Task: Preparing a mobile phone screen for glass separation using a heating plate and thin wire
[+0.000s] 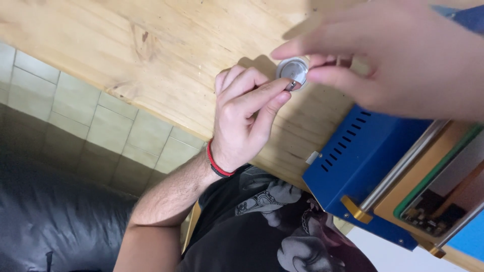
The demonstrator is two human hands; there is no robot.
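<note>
A small round silver metal disc (292, 69) lies at the edge of the wooden tabletop (166, 55). My left hand (242, 118), with a red and black band on its wrist, comes up from the lower left. Its thumb and forefinger pinch a small metal piece at the disc's lower edge. My right hand (398, 60) reaches in from the upper right, large and blurred. Its fingertips close around the disc's right side, one above it and one below. Part of the disc is hidden behind those fingers.
A blue metal box (363, 161) with vent slots, brass fittings and a steel rod lies at the right, with a circuit board showing inside. Pale floor tiles (75, 111) and a black cushion (50, 216) are at the left, and my black printed shirt (267, 221) is below.
</note>
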